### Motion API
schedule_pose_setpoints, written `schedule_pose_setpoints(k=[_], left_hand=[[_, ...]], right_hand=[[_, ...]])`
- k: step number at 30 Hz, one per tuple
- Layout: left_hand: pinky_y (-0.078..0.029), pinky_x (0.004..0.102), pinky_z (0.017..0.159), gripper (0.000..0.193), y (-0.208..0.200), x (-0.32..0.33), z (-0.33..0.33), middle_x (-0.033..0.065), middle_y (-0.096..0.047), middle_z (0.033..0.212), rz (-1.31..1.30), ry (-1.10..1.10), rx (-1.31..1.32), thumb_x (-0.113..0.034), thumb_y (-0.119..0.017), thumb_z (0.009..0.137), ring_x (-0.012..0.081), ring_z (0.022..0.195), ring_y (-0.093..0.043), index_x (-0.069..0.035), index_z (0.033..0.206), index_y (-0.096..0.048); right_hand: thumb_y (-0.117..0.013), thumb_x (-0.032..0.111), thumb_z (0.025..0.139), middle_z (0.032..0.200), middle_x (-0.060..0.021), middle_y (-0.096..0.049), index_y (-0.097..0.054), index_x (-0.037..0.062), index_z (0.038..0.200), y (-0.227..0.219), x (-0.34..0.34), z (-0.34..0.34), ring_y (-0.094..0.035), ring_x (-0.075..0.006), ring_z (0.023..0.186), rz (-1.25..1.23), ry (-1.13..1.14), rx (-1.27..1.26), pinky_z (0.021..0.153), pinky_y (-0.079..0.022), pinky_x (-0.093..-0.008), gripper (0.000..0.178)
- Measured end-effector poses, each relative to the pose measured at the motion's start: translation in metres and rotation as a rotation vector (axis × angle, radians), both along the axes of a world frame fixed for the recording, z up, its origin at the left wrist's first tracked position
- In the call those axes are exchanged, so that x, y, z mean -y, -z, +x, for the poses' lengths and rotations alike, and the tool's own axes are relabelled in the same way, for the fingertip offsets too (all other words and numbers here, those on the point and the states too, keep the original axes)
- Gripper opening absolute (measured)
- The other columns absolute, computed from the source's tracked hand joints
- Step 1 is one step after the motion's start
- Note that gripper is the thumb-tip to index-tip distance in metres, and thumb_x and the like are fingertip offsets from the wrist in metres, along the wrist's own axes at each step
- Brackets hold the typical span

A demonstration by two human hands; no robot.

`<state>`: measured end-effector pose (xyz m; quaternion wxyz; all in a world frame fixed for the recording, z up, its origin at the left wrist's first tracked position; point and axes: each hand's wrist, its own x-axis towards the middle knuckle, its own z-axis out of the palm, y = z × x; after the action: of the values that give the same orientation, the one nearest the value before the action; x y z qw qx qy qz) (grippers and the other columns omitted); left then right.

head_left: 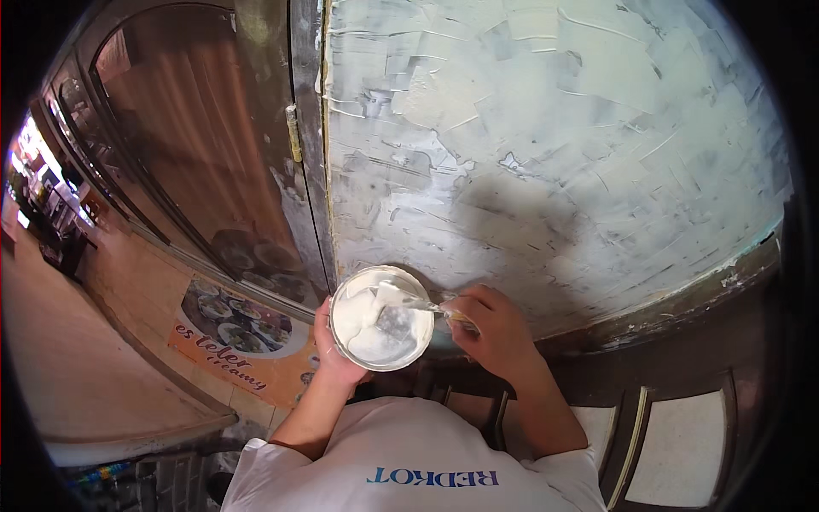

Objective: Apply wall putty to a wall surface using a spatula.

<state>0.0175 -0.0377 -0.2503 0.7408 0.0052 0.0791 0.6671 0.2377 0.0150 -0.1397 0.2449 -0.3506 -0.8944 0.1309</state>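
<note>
My left hand (338, 354) is wrapped round the left side of a round white tub (339, 340), holding it in front of my chest. White paste (357, 309) coats the inside of the tub, thickest along its left side. My right hand (488, 328) grips the handle of a putty knife (415, 303), whose blade reaches over the tub's right rim into the paste. Some paste clings to the blade. Beyond both hands stands a wall panel (546, 111) smeared with uneven whitish filler, showing grey patches and ridges.
Left of the panel is a dark wooden frame with a hinge (294, 132) and a glazed door (183, 111) with a brown curtain behind. An orange printed banner (243, 350) lies lower left. Dark woodwork with pale panels (678, 448) is at lower right.
</note>
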Motion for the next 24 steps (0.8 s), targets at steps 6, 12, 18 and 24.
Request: schedule_pose_setpoints(k=[6,12,18,24], left_hand=[[-0.042,0.0489,0.105,0.061,-0.012,-0.002,-0.002,0.0149,-0.054,0.135,0.014,-0.014,-0.001,-0.049,-0.040,0.094,0.0336,0.122,-0.053,-0.006,0.137,-0.049],[-0.042,0.0476,0.104,0.060,-0.008,-0.005,-0.003,0.0136,-0.055,0.135,0.016,-0.029,-0.044,-0.049,-0.040,0.094,0.0327,0.121,-0.054,-0.008,0.136,-0.050],[-0.042,0.0474,0.104,0.060,-0.010,-0.006,-0.003,0.0134,-0.055,0.134,-0.010,-0.030,-0.019,-0.049,-0.039,0.094,0.0324,0.122,-0.053,-0.008,0.136,-0.050],[-0.042,0.0480,0.104,0.059,-0.010,-0.003,-0.005,0.0138,-0.055,0.135,0.002,-0.068,-0.060,-0.047,-0.040,0.094,0.0337,0.121,-0.053,-0.007,0.136,-0.050]], right_hand=[[-0.069,0.007,0.076,0.091,-0.0042,-0.061,-0.063,0.0141,0.103,0.013,0.008,0.002,-0.064,-0.0249,0.074,0.099,0.063,-0.071,0.061,-0.052,-0.0373,0.029],[-0.068,0.010,0.080,0.096,-0.0042,-0.061,-0.064,0.0144,0.107,0.014,0.006,0.006,-0.065,-0.0246,0.074,0.026,0.085,0.018,0.061,-0.053,-0.0375,0.028],[-0.068,0.009,0.080,0.094,-0.0049,-0.061,-0.064,0.0129,0.109,0.014,0.009,0.003,-0.064,-0.0253,0.075,0.034,0.073,0.008,0.063,-0.053,-0.0370,0.030],[-0.069,0.009,0.081,0.097,-0.0089,-0.064,-0.066,0.0093,0.105,0.017,0.009,0.004,-0.064,-0.0282,0.084,0.037,-0.045,-0.179,0.070,-0.053,-0.0371,0.025]])
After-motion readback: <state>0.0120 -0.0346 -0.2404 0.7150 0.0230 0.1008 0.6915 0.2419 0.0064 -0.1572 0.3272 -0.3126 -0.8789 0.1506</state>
